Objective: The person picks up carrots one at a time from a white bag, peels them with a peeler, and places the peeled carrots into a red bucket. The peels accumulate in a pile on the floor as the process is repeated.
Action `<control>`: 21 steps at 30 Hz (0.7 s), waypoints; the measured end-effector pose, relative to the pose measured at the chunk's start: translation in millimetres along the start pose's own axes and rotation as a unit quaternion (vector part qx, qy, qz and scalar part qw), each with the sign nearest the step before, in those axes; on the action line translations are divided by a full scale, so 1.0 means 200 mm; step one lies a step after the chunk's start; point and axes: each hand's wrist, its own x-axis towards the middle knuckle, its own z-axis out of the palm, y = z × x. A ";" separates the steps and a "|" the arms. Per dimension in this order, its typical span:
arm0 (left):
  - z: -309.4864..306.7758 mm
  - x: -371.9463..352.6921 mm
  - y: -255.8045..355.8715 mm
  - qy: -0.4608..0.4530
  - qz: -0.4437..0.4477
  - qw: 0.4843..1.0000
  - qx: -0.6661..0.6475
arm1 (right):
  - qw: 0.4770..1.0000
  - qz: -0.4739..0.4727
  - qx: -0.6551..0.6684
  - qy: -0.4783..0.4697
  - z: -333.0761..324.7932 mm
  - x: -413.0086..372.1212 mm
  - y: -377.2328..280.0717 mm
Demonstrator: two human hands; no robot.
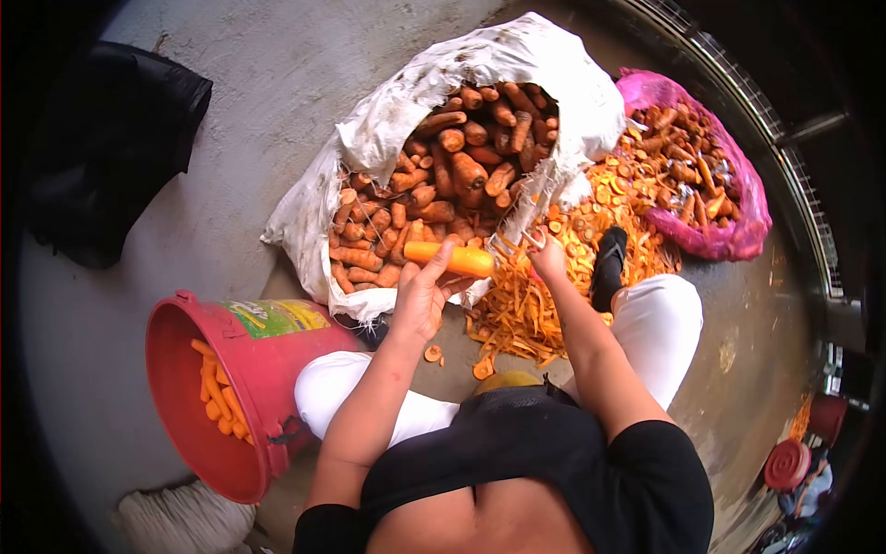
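Observation:
My left hand (426, 294) holds a smooth, bright orange peeled carrot (449, 259) between thumb and fingers, over the lower edge of a white sack (369, 138). The sack lies open with many unpeeled carrots (469, 171) in it. To the right of the carrot's end, my right hand (548, 258) is closed round a small tool (533, 239), whose shape is hard to make out; it looks like a peeler. Below and around my right hand spreads a heap of orange peelings (521, 314) and cut carrot ends.
A red bucket (286, 369) with peeled carrots (221, 392) lies tilted at the left. A pink bag (752, 203) of carrot pieces is at the upper right. Black cloth (120, 138) lies upper left, a pale sack (185, 517) lower left. My foot (609, 263) rests among the peelings.

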 end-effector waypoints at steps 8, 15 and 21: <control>-0.05 0.06 0.06 0.080 0.020 0.996 -0.039 | 0.983 0.032 -0.180 0.005 0.06 -0.01 0.08; -0.10 0.08 0.08 0.082 -0.016 0.993 -0.084 | 0.979 0.015 -0.202 0.003 0.02 0.01 0.08; -0.10 0.05 0.10 0.027 0.055 0.998 -0.031 | 0.991 0.078 -0.109 -0.010 -0.13 -0.10 0.03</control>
